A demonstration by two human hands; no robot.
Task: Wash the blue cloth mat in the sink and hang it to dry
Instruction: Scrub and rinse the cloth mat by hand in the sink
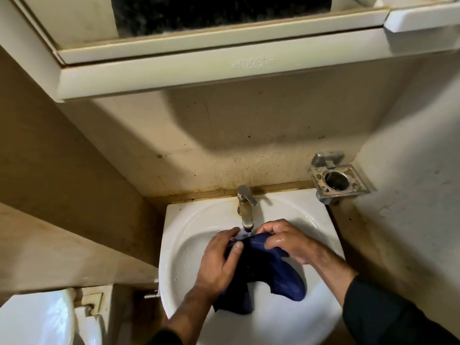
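The blue cloth mat lies wet and bunched in the white sink, dark where soaked, with one end trailing toward the front rim. My left hand grips its left side with thumb and fingers curled over the fabric. My right hand pinches the upper right edge just under the spout. Both hands hold the cloth up beneath the metal tap, where water runs onto it.
A metal tumbler holder juts from the wall to the right of the sink. A cream mirror cabinet overhangs above. A white toilet cistern stands at the lower left. Stained beige walls close in on both sides.
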